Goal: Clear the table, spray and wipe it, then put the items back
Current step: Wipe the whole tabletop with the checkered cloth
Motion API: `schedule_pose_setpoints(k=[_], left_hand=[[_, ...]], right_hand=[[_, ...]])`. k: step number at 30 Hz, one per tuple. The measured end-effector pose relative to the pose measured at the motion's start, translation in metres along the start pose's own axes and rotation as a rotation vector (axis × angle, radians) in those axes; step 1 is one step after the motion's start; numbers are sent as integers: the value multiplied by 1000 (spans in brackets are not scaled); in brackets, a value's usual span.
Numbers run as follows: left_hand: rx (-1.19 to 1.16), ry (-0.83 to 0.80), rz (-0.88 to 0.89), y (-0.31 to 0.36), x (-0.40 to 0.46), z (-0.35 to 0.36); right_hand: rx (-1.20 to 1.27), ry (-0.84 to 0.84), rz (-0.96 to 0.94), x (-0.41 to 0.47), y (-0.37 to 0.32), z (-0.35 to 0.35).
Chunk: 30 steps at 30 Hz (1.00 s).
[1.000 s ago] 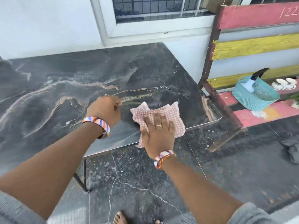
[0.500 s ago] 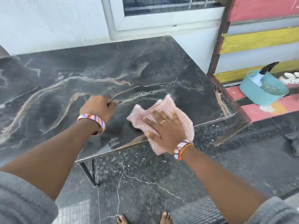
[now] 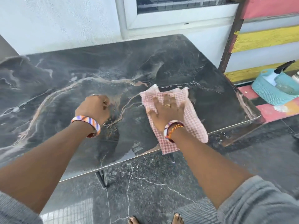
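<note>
A: Right hand (image 3: 167, 110)?
B: Fingers spread flat on pink cloth (image 3: 191, 120), centre-right of frame, on dark counter (image 3: 64, 81).
A: Left hand (image 3: 93, 109)?
B: Fingers curled, fist resting on counter, centre-left.

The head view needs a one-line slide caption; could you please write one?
Right hand presses a pink checked cloth flat on the dark marble table; left hand rests fisted beside it.

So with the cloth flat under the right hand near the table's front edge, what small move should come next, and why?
Probably slide the right hand and pink cloth toward the far side of the table: the cloth overhangs the near edge, and the dark top beyond it lies open while the left hand rests curled on it.
</note>
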<state>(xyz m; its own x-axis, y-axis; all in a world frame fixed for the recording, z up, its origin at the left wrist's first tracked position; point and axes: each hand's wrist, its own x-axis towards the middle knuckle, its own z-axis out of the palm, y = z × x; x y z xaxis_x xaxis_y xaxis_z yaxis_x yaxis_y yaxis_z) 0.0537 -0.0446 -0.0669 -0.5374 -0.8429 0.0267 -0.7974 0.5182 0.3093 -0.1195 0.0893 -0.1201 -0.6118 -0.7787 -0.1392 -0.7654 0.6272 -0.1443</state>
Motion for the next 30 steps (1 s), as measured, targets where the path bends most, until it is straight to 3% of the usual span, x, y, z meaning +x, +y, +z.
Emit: schedule_pose_setpoints(k=[4, 7, 9, 11, 17, 21, 25, 30], left_hand=[[-2, 37, -26, -31, 11, -14], [11, 24, -3, -36, 24, -15], [17, 36, 19, -35, 37, -18], [23, 28, 35, -28, 49, -18], [30, -31, 50, -15, 88, -6], [33, -30, 19, -17, 122, -3], [51, -11, -29, -25, 155, -5], [51, 33, -112, -33, 182, -13]], right_hand=[[4, -57, -412, -29, -116, 20], [-48, -130, -633, -36, -134, 26], [-72, -129, -636, -22, -115, 18], [-45, -104, -472, 1, -77, 9], [-46, -34, 302, 74, 51, -21], [24, -47, 432, 133, 60, -30], [61, 9, 220, 194, 4, -29], [96, -1, -401, 190, -114, -11]])
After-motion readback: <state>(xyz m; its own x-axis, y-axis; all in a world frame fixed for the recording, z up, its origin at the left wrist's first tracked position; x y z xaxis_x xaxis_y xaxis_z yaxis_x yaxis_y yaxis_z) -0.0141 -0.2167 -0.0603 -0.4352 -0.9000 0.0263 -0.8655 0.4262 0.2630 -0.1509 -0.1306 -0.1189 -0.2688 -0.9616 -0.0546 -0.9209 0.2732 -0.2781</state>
